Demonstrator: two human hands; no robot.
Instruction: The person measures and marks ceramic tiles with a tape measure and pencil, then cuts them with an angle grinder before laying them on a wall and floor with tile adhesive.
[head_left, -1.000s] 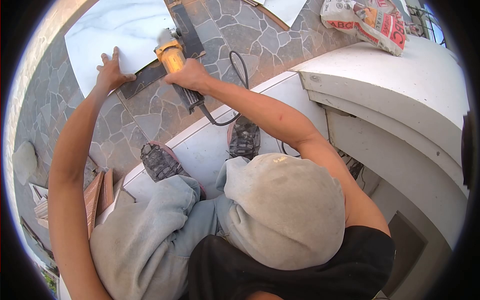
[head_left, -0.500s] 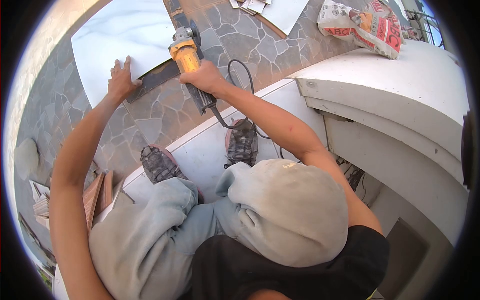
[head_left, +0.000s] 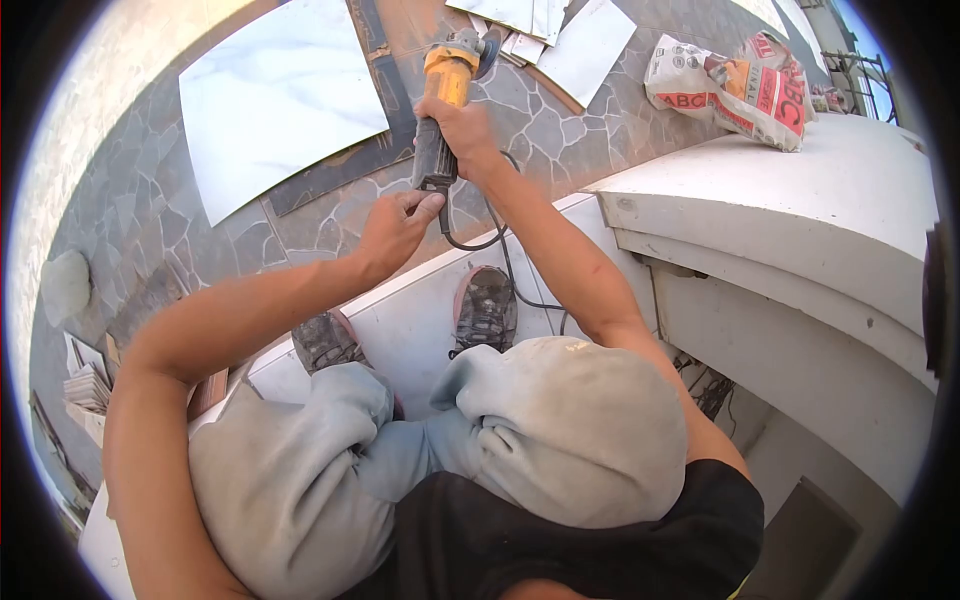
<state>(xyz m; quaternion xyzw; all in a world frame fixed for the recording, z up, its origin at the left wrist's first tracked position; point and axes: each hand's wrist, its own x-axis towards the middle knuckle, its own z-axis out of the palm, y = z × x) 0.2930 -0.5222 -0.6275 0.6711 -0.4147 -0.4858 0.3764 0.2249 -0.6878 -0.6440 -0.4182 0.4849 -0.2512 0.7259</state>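
Observation:
My right hand (head_left: 462, 135) is wrapped round the body of a yellow and black angle grinder (head_left: 447, 80), its disc pointing away from me at the top. At the tool's rear end, by the cord, the curled fingers and thumb of my left hand (head_left: 402, 226) pinch the black housing. A large white marbled tile (head_left: 285, 105) lies to the left of the grinder, on top of a dark board (head_left: 330, 178). Neither hand touches the tile. The black cord (head_left: 510, 240) loops down past my right shoe.
Crazy-paved stone (head_left: 540, 110) covers the ground. Cut tile pieces (head_left: 585, 50) lie at the top, beside a torn adhesive bag (head_left: 735, 95) near a white curved ledge (head_left: 770, 175). Stacked tile strips (head_left: 88, 388) are at far left. My shoes (head_left: 486, 308) rest on a white tiled step.
My left hand has left the tile and come to the rear of the grinder. My right hand has carried the grinder to the right, off the tile's edge.

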